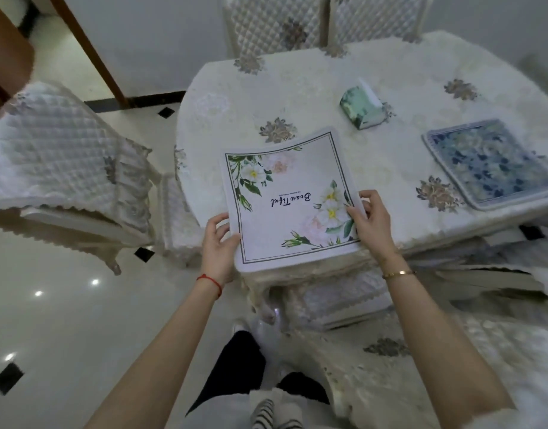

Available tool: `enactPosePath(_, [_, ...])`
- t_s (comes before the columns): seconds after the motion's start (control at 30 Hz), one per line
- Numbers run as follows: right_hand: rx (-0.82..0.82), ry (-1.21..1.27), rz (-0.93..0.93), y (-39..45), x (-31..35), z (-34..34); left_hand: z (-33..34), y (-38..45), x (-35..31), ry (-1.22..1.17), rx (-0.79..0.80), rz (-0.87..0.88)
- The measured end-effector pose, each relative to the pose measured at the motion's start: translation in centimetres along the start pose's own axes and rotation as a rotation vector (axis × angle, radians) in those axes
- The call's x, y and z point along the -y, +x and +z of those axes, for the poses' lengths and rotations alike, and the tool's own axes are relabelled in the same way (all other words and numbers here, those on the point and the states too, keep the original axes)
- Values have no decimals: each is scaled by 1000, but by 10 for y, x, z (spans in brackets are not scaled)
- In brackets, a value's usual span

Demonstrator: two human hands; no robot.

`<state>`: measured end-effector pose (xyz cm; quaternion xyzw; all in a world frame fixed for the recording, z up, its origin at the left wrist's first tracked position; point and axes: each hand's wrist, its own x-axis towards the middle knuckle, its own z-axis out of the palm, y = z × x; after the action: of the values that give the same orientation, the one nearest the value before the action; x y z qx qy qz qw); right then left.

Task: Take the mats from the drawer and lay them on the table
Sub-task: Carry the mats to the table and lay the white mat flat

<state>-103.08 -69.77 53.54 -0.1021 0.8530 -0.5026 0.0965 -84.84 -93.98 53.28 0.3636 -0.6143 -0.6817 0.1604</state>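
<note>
The white floral mat [292, 196] is held at the near left edge of the desk [343, 78]. Its near corner overhangs the desk rim; its far edge curls upward off the cloth. The printed word on it reads upside down from the camera.

The left hand [218, 243] grips the mat's left near edge, thumb on top and fingers [218, 222] curled beneath. The right hand [370, 219] pinches the mat's right edge, thumb and fingers closed on it beside the flower print. A red cord sits on the left wrist; a gold bangle sits on the right wrist.

Count of mats in view: two. The second, a blue patterned mat [492, 164], lies flat near the desk's right rim, well apart from the first.

One green tissue box [362, 108] stands on the desk, beyond the white mat and left of the blue mat. Open cloth lies between the two mats and across the far side of the desk.

Chairs with quilted covers, at least four: one chair [65, 162] at the left, just beside the desk edge; two chair backs [275, 23] at the far rim; one seat tucked under the near rim. Open tiled floor [65, 320] extends to the left of the person.
</note>
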Motion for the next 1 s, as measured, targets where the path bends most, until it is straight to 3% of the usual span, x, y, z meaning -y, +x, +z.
enactPosePath(0.4, [-56,-138,92,71,-21,4,45,84,11,35,161,-85])
enactPosePath(0.73, [36,-192,176,142,-72,-24,118,107,36,46,91,-151])
enactPosePath(1.0, [35,-166,194,153,-98,-31,132,106,54,85,25,-172])
